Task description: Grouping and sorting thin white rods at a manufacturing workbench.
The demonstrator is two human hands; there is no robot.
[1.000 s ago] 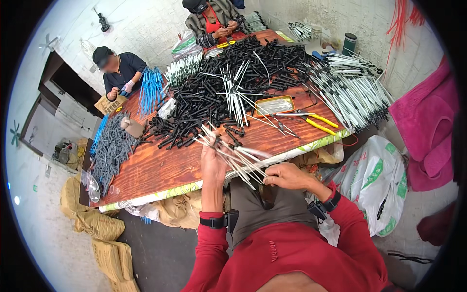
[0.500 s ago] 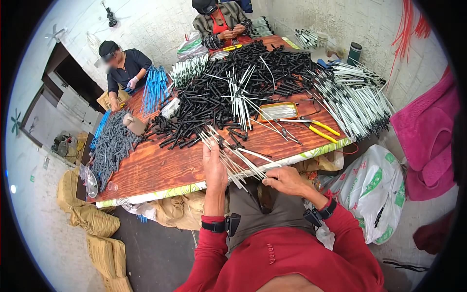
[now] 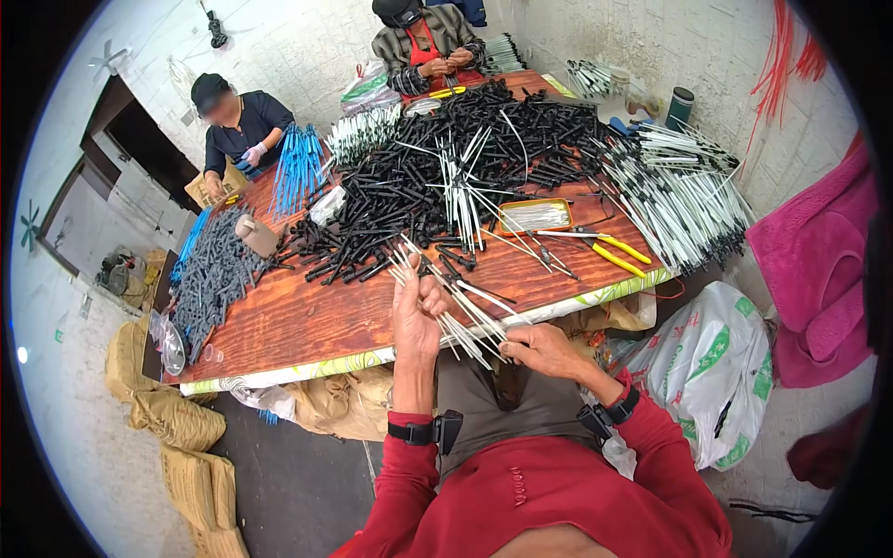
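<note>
Over the table's near edge I hold a bundle of thin white rods (image 3: 468,314) with black fittings around their middles. My left hand (image 3: 416,312) is closed around the bundle, and rod ends stick up past its thumb. My right hand (image 3: 542,351) pinches the lower right ends between thumb and fingers. Just beyond lies a large heap of black plastic fittings (image 3: 372,219), with more white rods (image 3: 460,191) lying crossed on top. A shallow yellow-rimmed tray (image 3: 535,217) of thin white pieces sits right of them. Yellow-handled pliers (image 3: 619,256) lie beside the tray.
Finished-looking white rods (image 3: 665,200) are piled at the right, near a dark green flask (image 3: 679,107). Grey parts (image 3: 214,279) and blue rods (image 3: 298,167) lie at the left. Two people work across the table (image 3: 288,339). A white plastic bag (image 3: 712,372) stands to my right.
My left fingers have curled further around the rods, with the fingertips now showing. The lower rod ends have shifted slightly to the right. My right hand stays nearly in place.
</note>
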